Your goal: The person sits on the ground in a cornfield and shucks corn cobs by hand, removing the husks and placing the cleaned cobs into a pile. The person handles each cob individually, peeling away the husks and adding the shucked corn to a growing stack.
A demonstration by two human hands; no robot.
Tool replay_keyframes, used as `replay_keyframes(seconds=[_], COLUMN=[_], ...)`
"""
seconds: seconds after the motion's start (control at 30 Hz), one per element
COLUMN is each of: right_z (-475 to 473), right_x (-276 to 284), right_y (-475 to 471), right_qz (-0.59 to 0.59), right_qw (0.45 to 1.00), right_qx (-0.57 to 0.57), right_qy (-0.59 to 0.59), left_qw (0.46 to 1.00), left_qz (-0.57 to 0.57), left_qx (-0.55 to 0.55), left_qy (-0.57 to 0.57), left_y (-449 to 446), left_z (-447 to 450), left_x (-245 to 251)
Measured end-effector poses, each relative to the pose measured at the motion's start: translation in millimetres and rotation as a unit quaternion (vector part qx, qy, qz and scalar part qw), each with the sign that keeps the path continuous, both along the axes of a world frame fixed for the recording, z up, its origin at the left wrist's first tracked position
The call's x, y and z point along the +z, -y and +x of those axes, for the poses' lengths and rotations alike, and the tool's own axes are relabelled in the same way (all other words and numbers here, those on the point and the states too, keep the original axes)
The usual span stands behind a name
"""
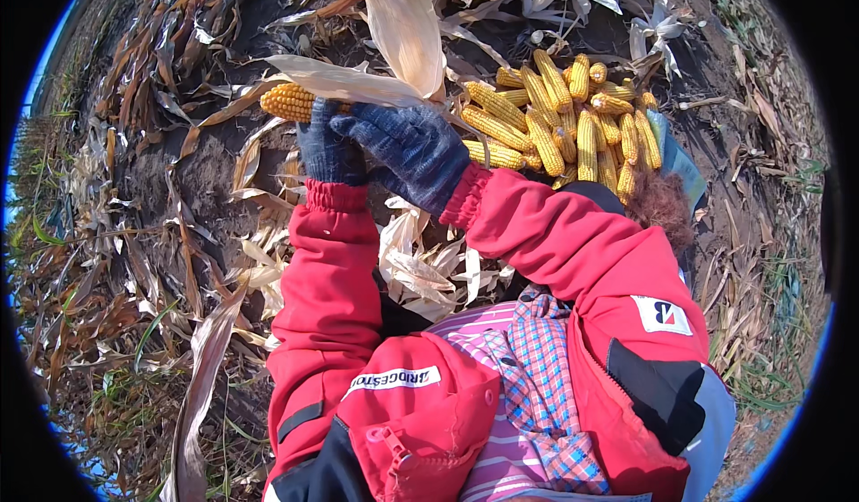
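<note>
My left hand (330,143), in a dark blue knitted glove, is closed around a yellow corn cob (288,102) whose kernel-covered tip points left. My right hand (409,146), in a matching glove, lies against the cob's other end and the base of its pale dry husk leaves (402,25). One husk leaf stretches left over the cob, another stands up away from me. The right fingers are partly hidden by the husk, so their grip is unclear. Just beyond my right forearm lies a pile of husked corn cobs (586,146).
Loose pale husks (419,264) lie on the soil between my forearms. Dry corn stalks and leaves (154,45) cover the ground at the left and far side. A bluish cloth (678,160) and a reddish-brown fluffy thing (661,210) are beside the pile.
</note>
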State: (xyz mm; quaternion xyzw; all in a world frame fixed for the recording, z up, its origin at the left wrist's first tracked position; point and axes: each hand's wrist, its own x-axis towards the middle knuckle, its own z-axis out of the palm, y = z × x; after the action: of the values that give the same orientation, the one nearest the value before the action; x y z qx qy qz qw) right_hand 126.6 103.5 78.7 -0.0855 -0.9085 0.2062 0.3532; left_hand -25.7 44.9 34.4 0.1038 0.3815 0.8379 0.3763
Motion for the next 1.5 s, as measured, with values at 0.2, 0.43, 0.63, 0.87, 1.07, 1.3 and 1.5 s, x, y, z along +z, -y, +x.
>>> replay_keyframes(seconds=[0.2, 0.43, 0.63, 0.87, 1.07, 1.3, 1.5], right_z=[11, 9, 3, 7, 11, 7, -15], right_x=[-10, 7, 2, -12, -34, -41, -77], right_y=[-24, -24, -2, -27, -34, -38, -58], right_qz=[-0.05, -0.001, -0.041, -0.209, -0.253, -0.486, -0.669], right_qw=[0.992, 0.994, 0.998, 0.959, 0.939, 0.859, 0.733], right_qx=[-0.046, -0.088, 0.033, 0.018, 0.051, 0.03, 0.107], right_qy=[0.103, 0.059, -0.024, 0.191, 0.227, 0.155, -0.066], left_qw=[0.998, 0.999, 0.995, 0.995, 0.998, 0.992, 0.923], left_qz=[-0.055, -0.003, -0.086, -0.068, -0.056, -0.051, -0.167], left_qx=[-0.007, 0.017, -0.021, 0.002, -0.018, -0.076, -0.147], left_qy=[-0.009, 0.043, -0.035, -0.075, -0.014, -0.09, -0.313], left_y=[-4, -4, -8, -5, -1, -2, 2], left_z=[15, 17, 5, 22, 13, 16, 39], left_x=[18, 24, -9, 16, 9, 18, 34])
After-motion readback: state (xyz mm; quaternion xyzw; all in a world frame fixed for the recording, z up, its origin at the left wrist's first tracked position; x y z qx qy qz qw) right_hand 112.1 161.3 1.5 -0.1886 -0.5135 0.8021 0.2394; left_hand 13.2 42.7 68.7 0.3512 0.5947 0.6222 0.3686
